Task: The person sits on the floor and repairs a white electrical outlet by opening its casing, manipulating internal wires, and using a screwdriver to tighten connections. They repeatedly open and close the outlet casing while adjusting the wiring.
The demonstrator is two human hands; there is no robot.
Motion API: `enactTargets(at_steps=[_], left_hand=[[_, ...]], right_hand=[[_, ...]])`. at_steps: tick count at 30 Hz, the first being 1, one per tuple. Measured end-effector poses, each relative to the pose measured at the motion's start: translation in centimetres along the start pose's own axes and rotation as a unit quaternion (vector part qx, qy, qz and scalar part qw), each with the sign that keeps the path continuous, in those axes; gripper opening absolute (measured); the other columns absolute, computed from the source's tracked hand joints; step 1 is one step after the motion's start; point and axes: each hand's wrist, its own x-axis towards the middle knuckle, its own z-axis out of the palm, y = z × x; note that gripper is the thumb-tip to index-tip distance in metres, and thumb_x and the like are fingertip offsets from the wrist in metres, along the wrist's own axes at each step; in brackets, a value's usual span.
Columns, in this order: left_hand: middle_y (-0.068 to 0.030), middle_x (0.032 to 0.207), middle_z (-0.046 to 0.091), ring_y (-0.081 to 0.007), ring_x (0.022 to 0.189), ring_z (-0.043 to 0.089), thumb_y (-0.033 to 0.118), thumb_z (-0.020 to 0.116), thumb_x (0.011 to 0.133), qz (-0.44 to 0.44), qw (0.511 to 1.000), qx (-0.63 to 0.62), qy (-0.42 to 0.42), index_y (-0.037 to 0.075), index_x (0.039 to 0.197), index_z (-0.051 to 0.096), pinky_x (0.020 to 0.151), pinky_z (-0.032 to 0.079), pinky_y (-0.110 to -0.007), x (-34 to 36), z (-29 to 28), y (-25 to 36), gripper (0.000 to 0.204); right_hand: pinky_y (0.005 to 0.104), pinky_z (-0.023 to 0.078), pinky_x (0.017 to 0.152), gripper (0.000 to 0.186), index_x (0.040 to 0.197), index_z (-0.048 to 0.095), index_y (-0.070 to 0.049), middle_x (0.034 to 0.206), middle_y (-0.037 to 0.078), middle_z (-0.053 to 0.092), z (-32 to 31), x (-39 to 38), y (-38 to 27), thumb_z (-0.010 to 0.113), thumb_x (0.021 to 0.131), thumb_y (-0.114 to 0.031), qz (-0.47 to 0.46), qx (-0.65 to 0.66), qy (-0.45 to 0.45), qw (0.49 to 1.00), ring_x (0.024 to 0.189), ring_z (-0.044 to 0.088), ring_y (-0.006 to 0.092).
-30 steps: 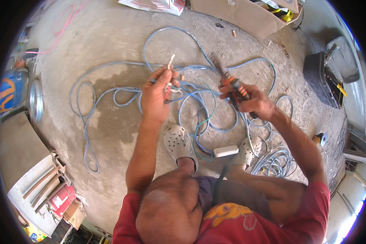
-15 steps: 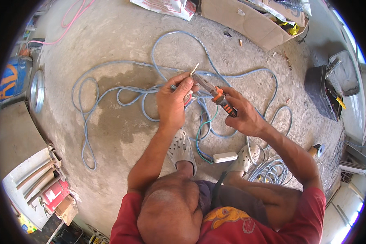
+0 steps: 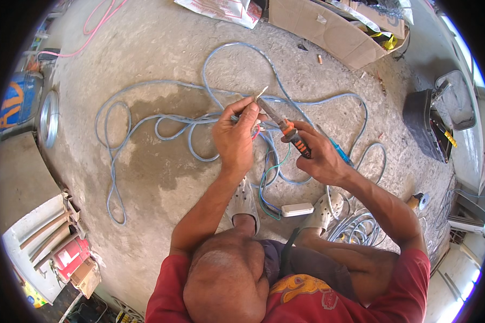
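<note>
Hands met over the concrete floor, roughly mid-frame; left hand was raised with fingers pinched closed on a thin wire end, pale tip sticking up and out past the fingertips; red wire strand showed just below that hand; right hand had fingers wrapped shut around the orange-and-black handle of a pair of pliers, metal nose pointing up-left toward the wire end, touching or just beside the left fingers, couldn't tell which; a blue-handled tool poked out beside the right hand, unclear if held; blue cable sprawled in loose loops across the floor, running under and around both hands; a green wire curled down between the feet; white clogs on both feet, small white rectangular box lying on the floor between them; coiled grey-white cable near the right foot; wet dark patch on the floor left of the hands; cardboard box at top, well apart; dark open toolbox at right; pink cord top left; wire spool and blue bucket far left; person wore a red shirt.
</note>
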Motion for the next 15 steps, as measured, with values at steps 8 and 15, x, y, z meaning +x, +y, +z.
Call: enactTargets(at_steps=[8, 15], left_hand=[[-0.0089, 0.09, 0.069, -0.0149, 0.078, 0.069, 0.011, 0.069, 0.091, 0.018, 1.0, 0.021, -0.002, -0.002, 0.108, 0.066, 0.061, 0.049, -0.023, -0.01, -0.31, -0.52, 0.022], [-0.0092, 0.091, 0.07, -0.0157, 0.08, 0.07, 0.009, 0.068, 0.091, 0.023, 0.999, 0.028, 0.012, -0.003, 0.107, 0.067, 0.062, 0.05, -0.023, -0.34, 0.0, -0.61, 0.019]], right_hand=[[0.0425, 0.047, 0.092, 0.039, 0.109, 0.06, 0.003, 0.129, 0.021, 0.053, 0.1, 0.05, -0.61, 0.058, 0.07, 0.002, 0.003, 0.009, -0.004, 1.0, 0.112, 0.057, 0.039], [0.0405, 0.048, 0.088, 0.034, 0.1, 0.06, 0.002, 0.128, 0.019, 0.054, 0.27, -0.05, -0.58, 0.058, 0.066, 0.004, 0.024, 0.012, -0.003, 1.0, 0.103, 0.06, 0.036]])
